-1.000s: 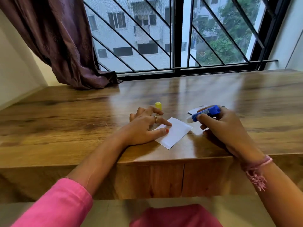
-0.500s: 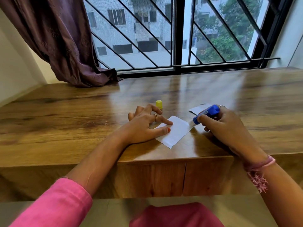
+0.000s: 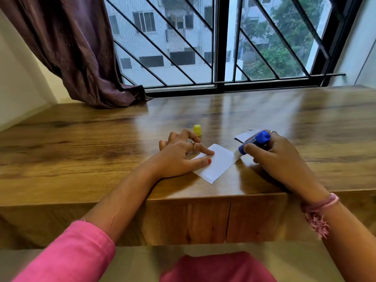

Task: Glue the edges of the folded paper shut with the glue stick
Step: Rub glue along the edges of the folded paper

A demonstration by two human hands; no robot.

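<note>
The folded paper (image 3: 216, 162), thin, white and matte, is lying near the front edge of the glossy wooden table (image 3: 101, 143), its long axis running from near-left to far-right. The left hand (image 3: 179, 157) is pressing it flat with fingers spread. The right hand (image 3: 278, 157) is pinching the blue glue stick (image 3: 254, 141), its pale tip touching the paper's right corner. A yellow cap (image 3: 197, 130) is standing just beyond.

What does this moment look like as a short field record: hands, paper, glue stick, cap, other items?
left hand: fingers pressing the folded paper flat
folded paper: white, lying on the wooden desk
right hand: holding the glue stick
glue stick: blue, uncapped, tip at the paper's right corner
yellow cap: standing on desk beyond left hand
second paper piece: behind glue stick
</note>
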